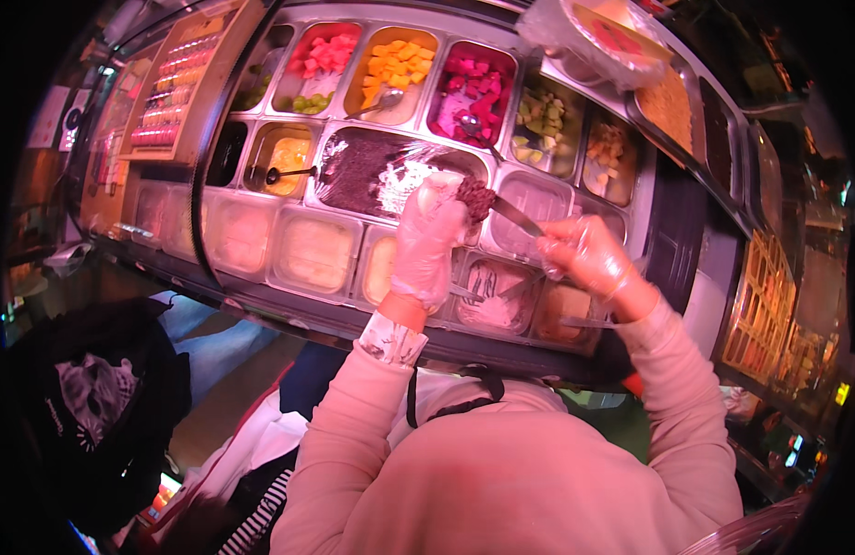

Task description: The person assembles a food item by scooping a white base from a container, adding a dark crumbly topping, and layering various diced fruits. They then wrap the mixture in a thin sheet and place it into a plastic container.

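My gloved left hand (425,242) is closed around a dark purple, grainy lump of food (476,198), which shows past the fingertips. In my gloved right hand (586,253) is a flat metal spatula (516,216), its blade tip touching or very near the lump. Beneath and left of the lump is a wide steel pan (349,176) of dark grainy food, partly under shiny plastic film. Behind my right hand stands a lidded translucent tub (529,211). A tub of pale food with utensils (495,298) lies between my wrists.
Pans of watermelon (327,55), yellow fruit cubes (401,67) and magenta fruit cubes (473,85) line the back. A yellow pan with a black spoon (284,166) sits left. Pale tubs (316,254) fill the front row. A person in dark clothing (104,398) is at the lower left.
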Available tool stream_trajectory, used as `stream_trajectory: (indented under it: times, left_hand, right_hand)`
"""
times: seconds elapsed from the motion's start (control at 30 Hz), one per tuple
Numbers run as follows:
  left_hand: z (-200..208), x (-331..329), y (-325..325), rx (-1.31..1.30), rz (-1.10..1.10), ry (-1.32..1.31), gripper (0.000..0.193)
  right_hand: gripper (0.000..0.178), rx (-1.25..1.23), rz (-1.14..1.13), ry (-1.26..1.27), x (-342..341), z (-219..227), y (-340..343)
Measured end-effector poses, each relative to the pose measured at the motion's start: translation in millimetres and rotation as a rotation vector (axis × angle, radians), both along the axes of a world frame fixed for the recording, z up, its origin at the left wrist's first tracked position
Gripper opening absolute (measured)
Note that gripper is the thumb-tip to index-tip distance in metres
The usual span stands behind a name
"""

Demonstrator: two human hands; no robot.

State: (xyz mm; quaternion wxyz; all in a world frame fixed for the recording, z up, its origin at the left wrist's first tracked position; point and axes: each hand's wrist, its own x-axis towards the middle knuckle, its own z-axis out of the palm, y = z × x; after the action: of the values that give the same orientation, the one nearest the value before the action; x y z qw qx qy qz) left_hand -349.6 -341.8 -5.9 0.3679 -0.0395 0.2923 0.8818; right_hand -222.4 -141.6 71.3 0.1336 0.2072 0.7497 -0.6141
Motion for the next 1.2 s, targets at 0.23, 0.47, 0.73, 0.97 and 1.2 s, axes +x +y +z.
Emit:
stream_trajectory:
  times: [0.23, 0.47, 0.73, 0.97, 1.2]
  left_hand:
    - [9, 36, 27, -0.286, 0.173, 0.248, 0.034]
    - [19, 44, 8, -0.349, 0.226, 0.006, 0.031]
    - [25, 35, -12, -0.212, 0.055, 0.125, 0.016]
    - [36, 31, -13, -0.070, 0.126, -0.219, 0.020]
    - [9, 47, -18, -0.362, 0.213, 0.228, 0.027]
  right_hand:
    - [0.052, 0.794, -0.009, 0.328, 43, 7, -77]
    - [0.064, 0.813, 0.069, 0.347, 60, 23, -72]
    - [0.059, 0.815, 0.121, 0.395, 60, 35, -69]
    - [0.059, 0.738, 0.103, 0.454, 52, 28, -69]
    - [0.059, 0.711, 0.215, 0.437, 48, 27, -88]
